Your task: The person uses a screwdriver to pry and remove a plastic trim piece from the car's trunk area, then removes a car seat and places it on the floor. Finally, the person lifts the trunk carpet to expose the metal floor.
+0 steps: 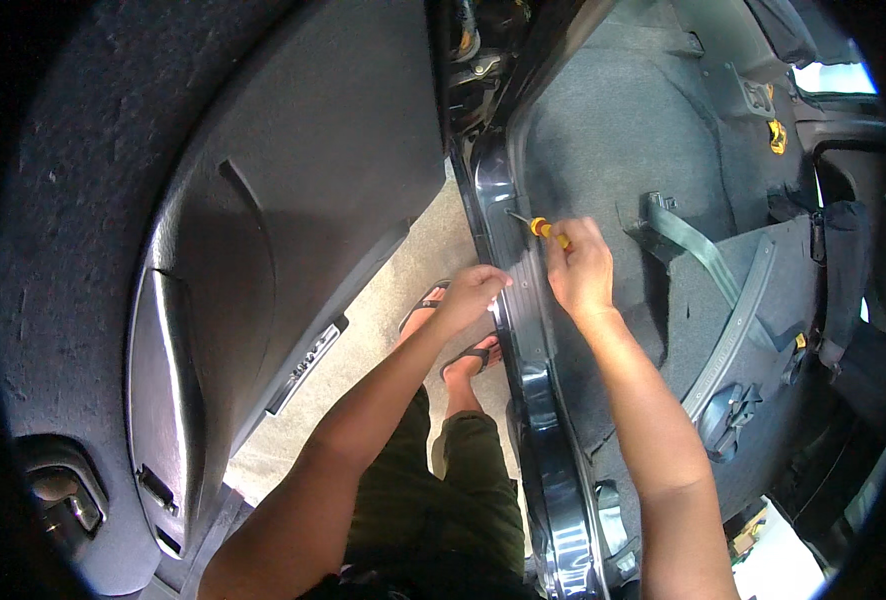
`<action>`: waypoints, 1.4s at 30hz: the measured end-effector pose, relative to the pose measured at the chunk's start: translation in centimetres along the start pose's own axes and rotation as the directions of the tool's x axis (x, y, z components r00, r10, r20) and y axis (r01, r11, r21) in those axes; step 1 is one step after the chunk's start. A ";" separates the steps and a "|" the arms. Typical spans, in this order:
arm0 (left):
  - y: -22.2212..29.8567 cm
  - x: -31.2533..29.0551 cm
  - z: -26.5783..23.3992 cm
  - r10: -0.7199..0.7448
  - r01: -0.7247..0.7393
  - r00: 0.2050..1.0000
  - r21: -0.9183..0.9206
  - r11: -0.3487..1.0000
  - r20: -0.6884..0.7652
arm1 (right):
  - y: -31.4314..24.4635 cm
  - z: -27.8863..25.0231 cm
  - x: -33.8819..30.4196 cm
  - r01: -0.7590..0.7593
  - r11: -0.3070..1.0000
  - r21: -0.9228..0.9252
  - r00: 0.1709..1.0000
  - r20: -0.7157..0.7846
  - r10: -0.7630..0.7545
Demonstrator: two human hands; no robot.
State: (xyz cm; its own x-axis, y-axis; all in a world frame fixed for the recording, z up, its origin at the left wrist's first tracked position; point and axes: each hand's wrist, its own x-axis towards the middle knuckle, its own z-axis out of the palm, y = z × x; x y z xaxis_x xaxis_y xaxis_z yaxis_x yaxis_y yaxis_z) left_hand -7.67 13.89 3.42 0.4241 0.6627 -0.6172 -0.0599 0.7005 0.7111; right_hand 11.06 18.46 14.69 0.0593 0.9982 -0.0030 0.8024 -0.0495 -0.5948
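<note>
My right hand (581, 270) is closed round the handle of a screwdriver (540, 228) with a yellow and red grip. Its thin metal shaft points left, and the tip is over the dark door sill (533, 335) of a vehicle; whether it touches cannot be told. Lower and to the left, my left hand (475, 297) is at the sill's outer edge, thumb and fingertips pinched together. What these fingers hold, if anything, is too small to make out.
An open dark door panel (293, 190) fills the left side. Grey carpet (613, 130) covers the cabin floor to the right, beside a seat back (753, 300) with a pale green strap (698, 245). My sandaled feet (473, 360) stand on concrete between door and sill.
</note>
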 end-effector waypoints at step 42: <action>3.0 7.8 0.7 0.327 0.006 0.867 0.664 0.748 -0.375 | -6.1 0.1 11.8 0.561 0.700 -0.442 0.591 0.806 0.035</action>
State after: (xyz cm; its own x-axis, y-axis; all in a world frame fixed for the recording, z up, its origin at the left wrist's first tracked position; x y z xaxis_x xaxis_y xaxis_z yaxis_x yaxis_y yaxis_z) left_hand -3.90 20.94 0.95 0.0091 0.9031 -0.4293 0.5578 0.3518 0.7518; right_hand 6.80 30.53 18.26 -0.4154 0.6147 -0.6705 0.8575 0.5105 -0.0632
